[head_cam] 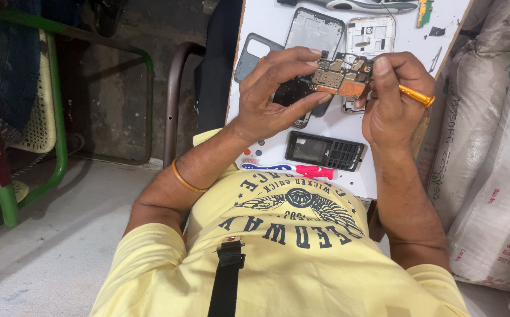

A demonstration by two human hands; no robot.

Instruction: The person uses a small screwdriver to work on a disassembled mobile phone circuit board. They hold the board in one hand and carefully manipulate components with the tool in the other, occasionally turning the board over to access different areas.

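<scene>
In the head view, the left hand (269, 97) pinches a phone circuit board (341, 76) between thumb and fingertips, gripping its left end and holding it in the air above the white bench (348, 173). The right hand (392, 97) is clenched around an orange-handled tool (416, 95), its thumb lying on the right edge of the circuit board; the tool's tip is hidden behind the hand. Beyond the circuit board, flat on the bench, lie a grey phone back cover (253, 54), a dark phone frame (315, 30) and a white phone chassis (372, 35). Nearer the person than the circuit board lies a black keypad phone housing (325, 151), and just beside that, closer still, a red-handled screwdriver (302, 170). An orange bangle (185, 179) sits on the left forearm. Stacked white sacks (489, 152) stand to the right of the bench, and a green-framed chair (43, 111) stands well apart on its left.
</scene>
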